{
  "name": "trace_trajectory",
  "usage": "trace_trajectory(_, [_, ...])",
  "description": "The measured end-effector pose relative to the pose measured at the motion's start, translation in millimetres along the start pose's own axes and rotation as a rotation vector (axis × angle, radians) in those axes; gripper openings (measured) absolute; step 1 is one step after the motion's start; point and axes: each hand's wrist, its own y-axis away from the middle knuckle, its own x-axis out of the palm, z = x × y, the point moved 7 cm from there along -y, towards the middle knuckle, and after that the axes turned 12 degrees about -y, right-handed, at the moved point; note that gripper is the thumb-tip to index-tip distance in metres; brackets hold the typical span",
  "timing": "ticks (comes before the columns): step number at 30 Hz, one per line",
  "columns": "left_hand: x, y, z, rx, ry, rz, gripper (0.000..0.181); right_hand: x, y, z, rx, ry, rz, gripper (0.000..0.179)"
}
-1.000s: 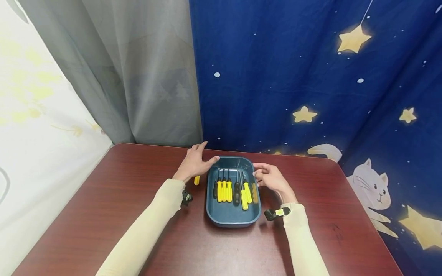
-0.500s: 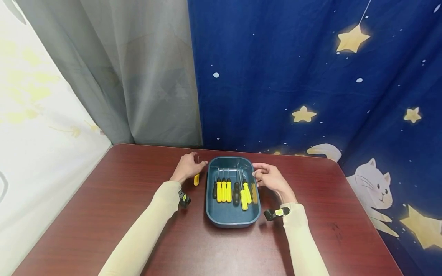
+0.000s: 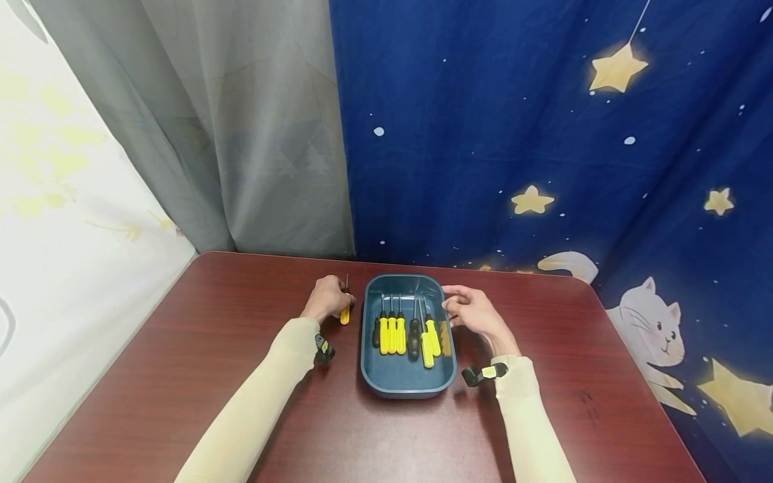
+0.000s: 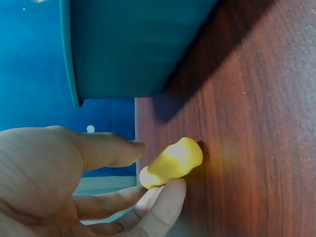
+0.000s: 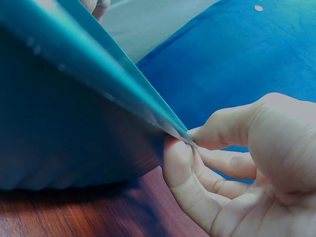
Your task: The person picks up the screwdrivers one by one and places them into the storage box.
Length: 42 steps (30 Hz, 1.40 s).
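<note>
In the head view a screwdriver (image 3: 345, 316) with a yellow handle lies on the table left of the dark blue tray (image 3: 407, 386). My left hand (image 3: 327, 298) reaches over its neck. In the left wrist view the fingers touch one side of the yellow screwdriver handle (image 4: 173, 160), while a small gap parts the thumb from it. My right hand (image 3: 477, 312) pinches the tray's right rim between thumb and fingers, as the right wrist view confirms. Inside the tray, several yellow-handled screwdrivers (image 3: 392, 335) and a black-handled screwdriver (image 3: 413, 339) lie side by side.
The tray stands on a reddish-brown wooden table (image 3: 241, 335). A brownish-yellow piece (image 3: 445, 339), its kind unclear, shows along the tray's right wall. Behind the table's far edge hang a grey curtain (image 3: 278, 168) and a blue star-patterned curtain (image 3: 459, 168).
My left hand has drawn back from beside the tray's far left corner, down to the loose screwdriver. Its thumb and fingers have come closer together. The right hand and tray have stayed put.
</note>
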Motion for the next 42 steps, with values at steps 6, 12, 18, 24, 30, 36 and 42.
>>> trace_trajectory(6, [2.5,-1.7,2.5,-0.006,-0.008,0.001,0.013,-1,1.0,1,0.002,0.007,-0.01,0.047])
trace_trajectory(12, [0.9,-1.1,6.0,-0.008,0.017,-0.001,0.01,0,1.5,1,0.007,0.001,-0.007,0.047])
trace_trajectory(18, [-0.6,2.0,8.1,-0.033,0.047,0.005,0.028,1,1.0,1,0.006,0.012,-0.003,0.047])
trace_trajectory(24, [-6.2,5.1,5.6,-0.025,0.081,0.007,0.039,-1,0.8,1,0.006,0.01,-0.012,0.047])
trace_trajectory(30, [-14.5,9.8,1.5,0.015,0.086,-0.021,0.037,-3,-0.8,-3,0.005,0.012,-0.018,0.046])
trace_trajectory(36, [-25.7,14.1,-7.6,0.089,0.047,-0.067,0.035,-2,-1.1,-2,-0.002,-0.001,-0.009,0.046])
trace_trajectory(42, [-33.4,18.3,-20.6,0.171,0.015,-0.088,0.033,-1,1.7,2,-0.002,-0.007,-0.005,0.046])
